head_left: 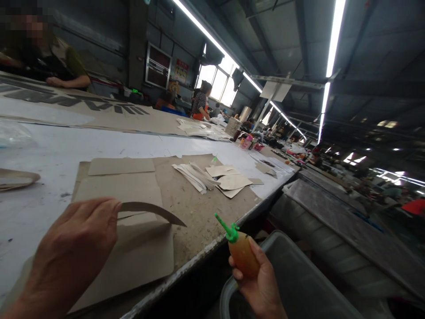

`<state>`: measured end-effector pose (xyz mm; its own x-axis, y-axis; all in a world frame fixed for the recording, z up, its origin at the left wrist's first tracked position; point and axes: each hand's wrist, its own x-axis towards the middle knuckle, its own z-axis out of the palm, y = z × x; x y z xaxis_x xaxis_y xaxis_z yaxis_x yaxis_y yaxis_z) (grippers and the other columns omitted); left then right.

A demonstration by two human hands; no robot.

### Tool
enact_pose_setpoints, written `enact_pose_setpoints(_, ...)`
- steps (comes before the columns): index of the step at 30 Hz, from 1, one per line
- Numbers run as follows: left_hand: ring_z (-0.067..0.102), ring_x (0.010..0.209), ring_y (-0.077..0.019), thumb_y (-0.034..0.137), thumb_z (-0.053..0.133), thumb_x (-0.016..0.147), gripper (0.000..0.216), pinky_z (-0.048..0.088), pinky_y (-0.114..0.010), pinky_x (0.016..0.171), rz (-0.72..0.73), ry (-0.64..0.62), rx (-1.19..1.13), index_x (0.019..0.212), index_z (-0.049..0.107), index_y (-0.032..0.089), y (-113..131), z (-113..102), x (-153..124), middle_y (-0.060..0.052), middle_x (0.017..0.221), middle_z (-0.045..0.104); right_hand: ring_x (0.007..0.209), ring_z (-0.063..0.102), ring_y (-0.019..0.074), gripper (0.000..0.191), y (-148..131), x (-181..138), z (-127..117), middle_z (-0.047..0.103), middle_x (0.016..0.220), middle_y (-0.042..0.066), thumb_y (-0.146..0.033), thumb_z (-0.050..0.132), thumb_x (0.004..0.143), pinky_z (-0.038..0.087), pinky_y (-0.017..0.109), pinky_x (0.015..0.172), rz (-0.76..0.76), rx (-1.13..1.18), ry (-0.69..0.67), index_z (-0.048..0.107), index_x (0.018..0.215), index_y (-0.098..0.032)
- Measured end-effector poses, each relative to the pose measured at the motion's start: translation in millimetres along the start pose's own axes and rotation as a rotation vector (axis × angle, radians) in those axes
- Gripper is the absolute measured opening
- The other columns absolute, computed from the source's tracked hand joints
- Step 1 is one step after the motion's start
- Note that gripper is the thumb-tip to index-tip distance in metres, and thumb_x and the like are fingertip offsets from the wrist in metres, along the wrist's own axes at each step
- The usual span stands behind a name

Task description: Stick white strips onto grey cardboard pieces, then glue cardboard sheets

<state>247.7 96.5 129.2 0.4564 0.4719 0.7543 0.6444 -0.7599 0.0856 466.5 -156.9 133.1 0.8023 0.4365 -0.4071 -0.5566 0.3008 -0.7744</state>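
Note:
My left hand (79, 241) pinches one end of a narrow, curved strip of beige material (154, 209), whose free end bows out to the right. Under it lies a large flat beige sheet (142, 252) with folded panels, on a brown board (195, 217). In my right hand (259, 283) is an amber glue bottle (244, 254) with a green nozzle, tilted up and to the left beyond the table's edge. A bundle of pale strips (194, 176) and several loose beige pieces (234, 180) rest on the board's far part.
The white worktable (113, 141) ends in a worn edge (199, 257) running diagonally. Below it stands a grey plastic bin (285, 266). A second green-tipped bottle (214, 160) is behind the loose pieces. Co-workers (201, 102) are across the table, one at far left (71, 66).

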Motion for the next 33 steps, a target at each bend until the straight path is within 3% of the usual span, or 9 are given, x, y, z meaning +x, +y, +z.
enact_pose_setpoints(6,0.058,0.092,-0.0250,0.017,0.024,0.101,0.034,0.047,-0.036,0.079,0.021,-0.167,0.174,0.090,0.057,0.012,51,2,67,-0.009,0.093,0.060,0.052,0.064,0.0186,0.048,-14,7,-28,0.072,0.070,0.003,-0.042,0.092,0.053,0.039,0.020,0.036,-0.039,-0.006,0.043,0.067,0.086,-0.018)
enact_pose_setpoints(10,0.059,0.094,-0.0258,0.020,0.018,0.102,0.040,0.044,-0.034,0.074,0.010,-0.240,0.179,0.092,0.056,0.010,54,1,84,-0.010,0.096,0.059,0.052,0.065,0.0182,0.044,-14,12,-39,0.072,0.073,0.004,-0.042,0.089,0.058,0.039,0.020,0.036,-0.027,0.007,0.040,0.066,0.088,-0.018)
enact_pose_setpoints(14,0.059,0.096,-0.0266,0.025,0.015,0.103,0.045,0.045,-0.034,0.074,0.016,-0.278,0.156,0.096,0.057,0.009,56,0,98,-0.010,0.099,0.057,0.051,0.065,0.0186,0.047,-10,15,-36,0.073,0.072,0.004,-0.041,0.092,0.053,0.037,0.019,0.036,0.023,0.069,0.049,0.066,0.086,-0.019)
enact_pose_setpoints(19,0.058,0.098,-0.0263,0.022,0.008,0.103,0.054,0.045,-0.036,0.077,0.070,-0.322,0.100,0.098,0.059,0.005,74,4,117,-0.010,0.098,0.055,0.049,0.064,0.0180,0.050,-10,15,-28,0.073,0.068,0.004,-0.044,0.094,0.046,0.034,0.019,0.037,0.055,0.099,0.028,0.067,0.080,-0.019)
enact_pose_setpoints(23,0.057,0.104,-0.0277,0.019,0.015,0.102,0.047,0.046,-0.039,0.082,0.061,-0.317,0.032,0.105,0.059,0.004,93,20,130,-0.014,0.106,0.057,0.050,0.064,0.0187,0.049,-14,16,-34,0.073,0.069,0.005,-0.045,0.095,0.045,0.034,0.019,0.036,0.066,0.115,0.011,0.069,0.078,-0.019)
enact_pose_setpoints(27,0.057,0.109,-0.0317,0.014,0.025,0.098,0.038,0.046,-0.046,0.092,0.066,-0.374,-0.066,0.111,0.061,0.006,122,48,107,-0.018,0.115,0.060,0.051,0.065,0.0203,0.050,-15,19,-47,0.073,0.069,0.005,-0.044,0.097,0.043,0.035,0.019,0.035,0.051,0.136,0.041,0.071,0.079,-0.020)
enact_pose_setpoints(31,0.064,0.102,-0.0265,0.006,0.038,0.091,0.031,0.052,-0.039,0.091,0.227,-0.636,-0.275,0.097,0.068,0.012,150,77,47,-0.013,0.105,0.069,0.053,0.065,0.0192,0.045,-11,22,-56,0.074,0.072,0.006,-0.045,0.095,0.052,0.037,0.020,0.036,0.025,0.120,0.007,0.071,0.081,-0.020)
enact_pose_setpoints(33,0.067,0.101,-0.0221,0.010,0.048,0.091,0.024,0.054,-0.033,0.091,0.288,-0.752,-0.387,0.104,0.067,0.014,157,82,23,-0.010,0.109,0.072,0.054,0.065,0.0185,0.043,-7,23,-57,0.074,0.074,0.006,-0.047,0.092,0.058,0.038,0.020,0.037,0.036,0.097,-0.037,0.071,0.083,-0.019)
